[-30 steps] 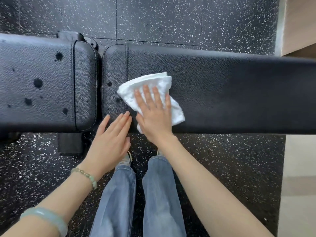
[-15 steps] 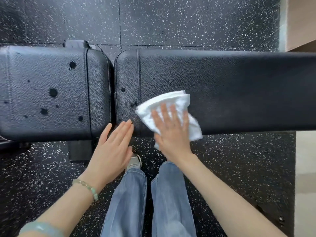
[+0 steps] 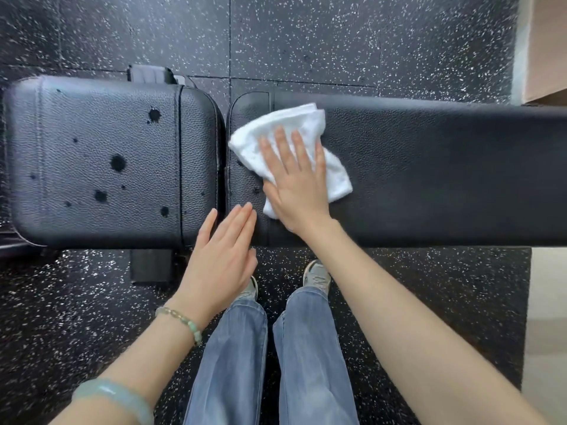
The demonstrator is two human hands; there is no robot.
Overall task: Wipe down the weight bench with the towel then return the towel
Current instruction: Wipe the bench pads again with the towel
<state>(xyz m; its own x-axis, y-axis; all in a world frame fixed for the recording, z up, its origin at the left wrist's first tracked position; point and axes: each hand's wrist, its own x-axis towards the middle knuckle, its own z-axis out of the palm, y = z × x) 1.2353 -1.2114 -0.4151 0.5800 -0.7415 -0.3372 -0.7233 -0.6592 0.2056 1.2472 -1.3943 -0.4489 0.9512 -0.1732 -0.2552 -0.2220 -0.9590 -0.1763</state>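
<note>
My right hand, flat with fingers straight, presses the towel onto the weight bench, hiding the towel's middle. My left hand, fingers straight, lies at the bench's near edge. The bench's right end is cut off.

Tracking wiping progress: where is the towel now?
Head view, centre: the white towel lies on the left end of the long pad, beside the spotted seat pad, under the right hand.

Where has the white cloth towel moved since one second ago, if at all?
Yes. The white cloth towel slid left, nearly to the gap between the black leather bench pads, and away toward their far edge.
</note>
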